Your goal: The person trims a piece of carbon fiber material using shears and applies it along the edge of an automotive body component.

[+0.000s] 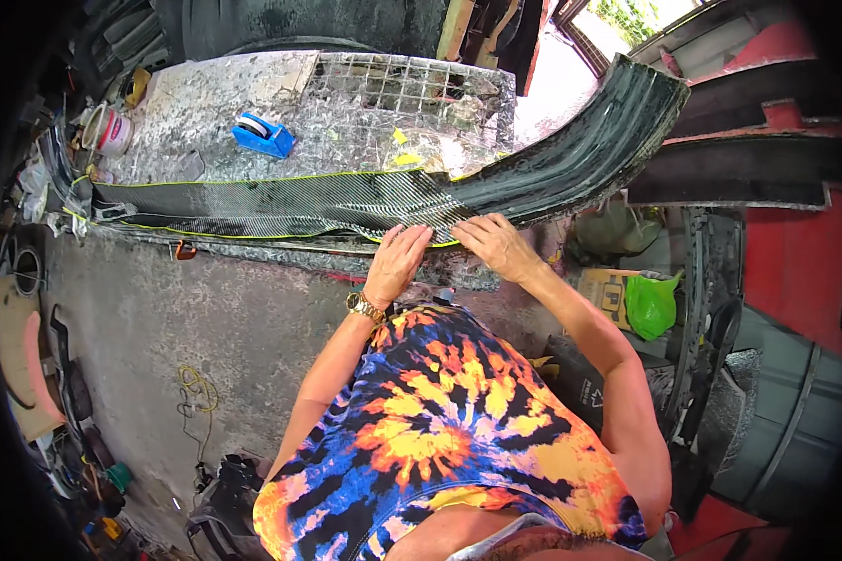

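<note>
A long strip of dark carbon-fibre fabric with a yellow-green edge (253, 203) lies along a curved dark mould (589, 140), which sweeps up to the right. My left hand (398, 257) grips the fabric's near edge at the middle, fingers bent over it and a watch on the wrist. Just to its right, my right hand (491, 245) also has curled fingertips on that edge, where the fabric looks rippled. Both thumbs are largely hidden. An orange clamp (183, 251) sits on the near edge further left.
A stained workbench (187, 93) behind holds a blue tape dispenser (263, 136) and a white bucket (108, 126). Red-and-black panels (730, 168) stand at right, beside a green bag (652, 304) and cardboard box (601, 297). A yellow cord (196, 383) lies on the floor at left.
</note>
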